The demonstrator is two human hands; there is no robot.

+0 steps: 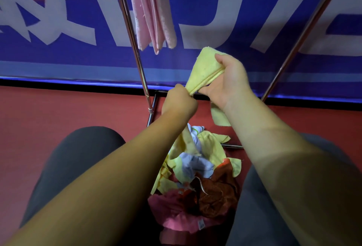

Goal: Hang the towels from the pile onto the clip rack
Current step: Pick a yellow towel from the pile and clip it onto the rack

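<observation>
Holding status: both hands are on one yellow towel, raised in front of the rack and above the pile.

Left hand: tight fist round the bunched lower part of the towel. Yellow cloth trails from under the fist down toward the pile. I can't tell whether that strip is the same towel or another one.

Right hand: just right of the left hand and a little farther out. Its fingers are curled round the folded upper part, and the stacked edges show at the grip. The towel's top corner sticks up past the fingers. A loose flap hangs below the right wrist.

Pile: on the floor between the person's knees, near side of the rack base. It's a mixed heap, with yellow and pale blue on the far side and brown, red and pink on the near side.

Rack: a chrome upright stands left of the hands, a slanted chrome bar is on the right, and the base tubes sit on the floor just beyond the pile.

Pink towel: hangs in folds just right of the left upright, with its lower tips above and left of the yellow towel, not touching it. Its top runs out of frame, so I can't tell how it's fastened.

Behind the rack: a blue banner with large white lettering. The floor is red.
</observation>
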